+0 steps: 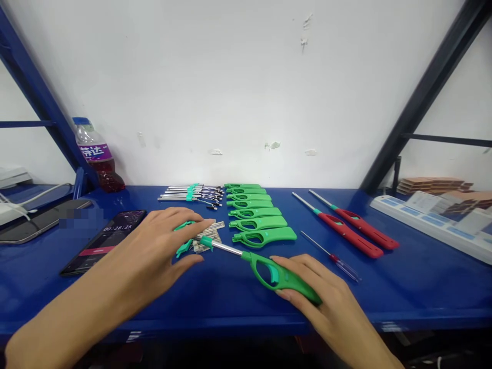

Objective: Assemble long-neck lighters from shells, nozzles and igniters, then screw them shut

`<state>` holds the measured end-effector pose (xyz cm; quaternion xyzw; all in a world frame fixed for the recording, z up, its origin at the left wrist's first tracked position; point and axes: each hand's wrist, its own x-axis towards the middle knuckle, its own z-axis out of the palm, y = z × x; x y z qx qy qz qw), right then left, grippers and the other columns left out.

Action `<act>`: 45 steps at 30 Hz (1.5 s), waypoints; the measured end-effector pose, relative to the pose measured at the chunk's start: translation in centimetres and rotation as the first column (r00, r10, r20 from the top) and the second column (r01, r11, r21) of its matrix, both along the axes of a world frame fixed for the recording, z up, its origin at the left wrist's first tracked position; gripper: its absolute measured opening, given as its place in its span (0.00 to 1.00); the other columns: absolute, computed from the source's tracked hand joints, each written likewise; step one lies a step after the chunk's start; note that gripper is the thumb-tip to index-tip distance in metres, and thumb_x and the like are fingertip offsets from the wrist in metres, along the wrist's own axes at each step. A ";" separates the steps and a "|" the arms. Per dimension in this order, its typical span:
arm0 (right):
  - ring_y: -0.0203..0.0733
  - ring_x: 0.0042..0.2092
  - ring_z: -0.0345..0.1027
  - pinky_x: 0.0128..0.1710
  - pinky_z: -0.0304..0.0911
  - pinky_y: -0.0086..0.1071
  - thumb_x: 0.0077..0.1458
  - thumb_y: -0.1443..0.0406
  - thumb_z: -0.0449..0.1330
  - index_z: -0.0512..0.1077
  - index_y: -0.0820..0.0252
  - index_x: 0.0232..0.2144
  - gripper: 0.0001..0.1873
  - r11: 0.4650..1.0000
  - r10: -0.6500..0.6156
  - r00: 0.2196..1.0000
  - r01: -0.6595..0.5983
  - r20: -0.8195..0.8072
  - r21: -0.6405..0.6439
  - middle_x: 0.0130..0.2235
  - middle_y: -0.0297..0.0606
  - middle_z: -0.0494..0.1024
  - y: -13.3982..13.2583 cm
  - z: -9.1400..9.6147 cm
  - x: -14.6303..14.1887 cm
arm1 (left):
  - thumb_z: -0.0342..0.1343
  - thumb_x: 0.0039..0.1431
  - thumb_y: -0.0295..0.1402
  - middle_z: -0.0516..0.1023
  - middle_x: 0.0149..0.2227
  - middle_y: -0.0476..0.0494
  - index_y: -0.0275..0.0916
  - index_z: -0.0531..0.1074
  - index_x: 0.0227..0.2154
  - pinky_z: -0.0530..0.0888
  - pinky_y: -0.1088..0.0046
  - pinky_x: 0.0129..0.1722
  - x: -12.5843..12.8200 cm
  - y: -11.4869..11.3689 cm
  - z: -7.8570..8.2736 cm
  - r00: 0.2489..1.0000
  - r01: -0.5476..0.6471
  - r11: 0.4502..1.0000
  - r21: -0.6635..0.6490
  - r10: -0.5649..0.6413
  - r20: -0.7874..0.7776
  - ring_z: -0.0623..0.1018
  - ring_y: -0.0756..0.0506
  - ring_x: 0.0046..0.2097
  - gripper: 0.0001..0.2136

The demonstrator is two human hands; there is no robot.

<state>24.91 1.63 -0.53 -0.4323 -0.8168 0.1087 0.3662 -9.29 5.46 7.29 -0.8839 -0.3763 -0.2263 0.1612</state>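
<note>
One green lighter (282,279) lies at the front of the blue bench (215,307), its handle under our right hand (326,302), whose fingers curl loosely over the rear of the grip. Its metal tube runs up and left to a green collar beside a small pile of grey metal pieces (209,241). Our left hand (154,251) is spread wide and flat, fingertips at that pile, with a loose green clip (183,248) just beneath the fingers.

Behind the pile we see a row of green handle shells (257,215), and left of those a bundle of metal tubes (192,193) with wires. Right of the shells lie a small screwdriver (332,256) and two red lighters (353,233). A phone (105,241) showing a timer lies left of our left hand, and a bottle (96,154) stands at the wall.
</note>
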 end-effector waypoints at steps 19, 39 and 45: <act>0.39 0.45 0.82 0.46 0.76 0.24 0.70 0.58 0.66 0.78 0.45 0.61 0.18 0.993 0.025 0.999 -0.021 -0.036 0.114 0.47 0.34 0.82 -0.2 0.1 0.3 | 0.57 0.75 0.28 0.81 0.45 0.40 0.36 0.77 0.53 0.74 0.51 0.48 7.0 -0.8 -2.1 0.992 0.066 0.978 -0.199 -0.085 -0.090 0.79 0.34 0.47 0.08; 0.39 0.39 0.79 0.37 0.75 0.28 0.75 0.58 0.59 0.73 0.47 0.67 0.21 0.983 0.026 0.999 -0.029 0.017 0.179 0.42 0.36 0.78 -0.3 -0.2 -0.5 | 0.45 0.65 0.12 0.84 0.38 0.41 0.34 0.79 0.47 0.75 0.61 0.38 7.6 0.0 -3.2 0.987 0.159 0.986 -0.058 -0.160 -0.014 0.81 0.39 0.38 0.20; 0.41 0.39 0.79 0.35 0.73 0.31 0.76 0.59 0.58 0.70 0.49 0.69 0.23 0.969 0.025 0.992 -0.055 0.126 0.243 0.43 0.39 0.79 -0.5 -0.5 -0.3 | 0.47 0.67 0.16 0.84 0.36 0.44 0.39 0.77 0.40 0.70 0.63 0.35 7.3 -0.3 -2.5 0.988 0.151 0.961 -0.231 -0.157 -0.006 0.81 0.40 0.36 0.15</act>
